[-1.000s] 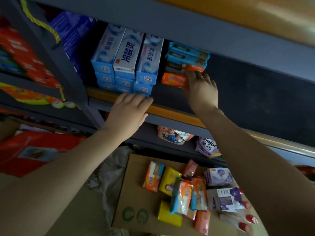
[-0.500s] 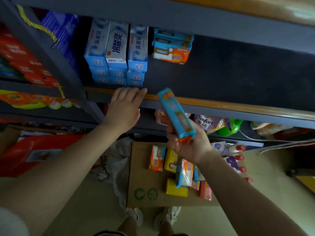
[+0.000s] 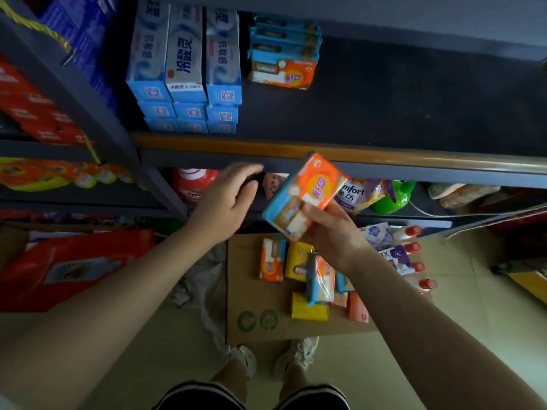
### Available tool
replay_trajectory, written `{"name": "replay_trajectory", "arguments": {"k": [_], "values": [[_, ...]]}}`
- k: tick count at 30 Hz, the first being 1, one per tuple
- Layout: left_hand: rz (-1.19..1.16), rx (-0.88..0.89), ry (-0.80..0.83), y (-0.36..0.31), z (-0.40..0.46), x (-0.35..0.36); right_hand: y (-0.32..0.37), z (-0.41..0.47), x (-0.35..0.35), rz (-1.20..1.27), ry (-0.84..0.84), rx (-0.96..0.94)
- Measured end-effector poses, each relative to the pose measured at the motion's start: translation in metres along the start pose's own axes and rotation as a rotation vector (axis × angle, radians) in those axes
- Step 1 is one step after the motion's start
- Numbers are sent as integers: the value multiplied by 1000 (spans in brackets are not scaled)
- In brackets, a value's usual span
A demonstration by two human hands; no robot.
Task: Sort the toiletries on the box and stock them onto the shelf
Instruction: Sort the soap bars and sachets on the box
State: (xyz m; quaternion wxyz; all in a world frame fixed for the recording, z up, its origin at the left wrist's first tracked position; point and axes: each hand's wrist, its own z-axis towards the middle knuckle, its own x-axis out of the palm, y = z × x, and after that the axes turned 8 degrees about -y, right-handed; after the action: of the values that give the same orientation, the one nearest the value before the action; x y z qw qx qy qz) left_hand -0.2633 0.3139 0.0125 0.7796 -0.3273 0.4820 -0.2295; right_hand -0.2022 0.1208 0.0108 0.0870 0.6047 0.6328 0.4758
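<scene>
Head view, right hand (image 3: 331, 232) gripping orange pack (image 3: 305, 196), left hand (image 3: 228, 199) empty, spread, cardboard box (image 3: 251, 291) on tiled floor (image 3: 473, 291)

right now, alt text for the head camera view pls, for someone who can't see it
A person's right hand holds an orange and blue soap pack below a shelf stocked with toothpaste boxes, while the open left hand reaches toward it. More toiletries lie on a cardboard box at their feet.

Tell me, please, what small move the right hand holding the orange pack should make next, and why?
Probably lift the orange pack onto the matching stack on the shelf: the right hand grips it below the shelf edge, and bare shelf lies beside that stack.
</scene>
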Motion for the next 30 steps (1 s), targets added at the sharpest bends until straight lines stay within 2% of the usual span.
{"name": "replay_trajectory", "arguments": {"k": [2,4,6,10,12,14,16,18,20,22,25,28,30], "values": [[-275,-274,141,-8,-8,6,-3,-1,-4,-133,-58,-59],[-371,-330,233,-10,-14,12,-5,-2,-8,-248,-90,-107],[-321,-234,243,-10,-17,14,-5,-4,-9,-360,-83,-182],[-136,75,189,-6,-21,14,3,-9,-10,-651,-13,-441],[-212,55,156,-7,-26,14,7,-11,-10,-890,-14,-618],[-444,-182,168,-11,-31,16,11,-13,-11,-1047,-43,-642],[-688,-456,189,-10,-37,21,13,-11,-11,-1043,-48,-484],[-823,-681,167,-5,-44,30,9,-6,-10,-1041,-46,-375],[-880,-879,122,2,-53,42,3,1,-11,-1131,-29,-349],[-844,-989,95,13,-64,55,-5,11,-17,-1249,12,-295],[-601,-969,112,45,-85,77,-20,29,-37,-1296,-33,-200],[-231,-935,253,82,-109,104,-37,46,-64,-1262,-145,-225],[-87,-953,335,100,-122,127,-46,51,-79,-1228,-158,-262]]}}
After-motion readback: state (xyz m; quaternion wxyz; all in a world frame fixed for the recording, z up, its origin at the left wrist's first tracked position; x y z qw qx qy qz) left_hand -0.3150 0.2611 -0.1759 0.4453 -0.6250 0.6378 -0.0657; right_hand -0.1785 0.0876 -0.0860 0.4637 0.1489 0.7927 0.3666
